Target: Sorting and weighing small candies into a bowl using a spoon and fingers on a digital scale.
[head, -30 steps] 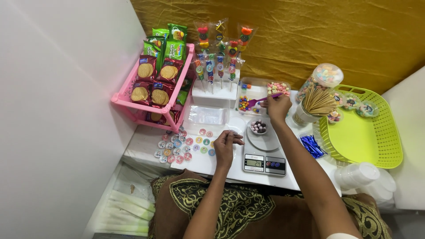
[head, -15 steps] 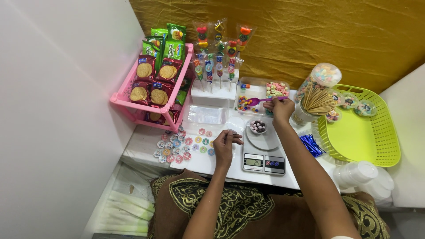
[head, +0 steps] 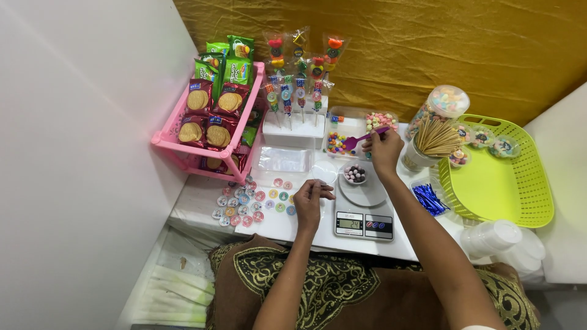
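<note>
White tabletop, carrying pink rack, round stickers, clear bags, digital scale, candy tray, blue twist ties, green basket.

red and green snack packets fill pink rack; round stickers below.

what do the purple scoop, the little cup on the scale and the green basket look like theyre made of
The purple scoop in the right hand looks like plastic: one even, bright colour. The little cup on the scale seems thin clear plastic, since the candies show through its wall. The green basket looks like moulded plastic, with a slotted lattice rim and a smooth, slightly glossy floor.
</note>
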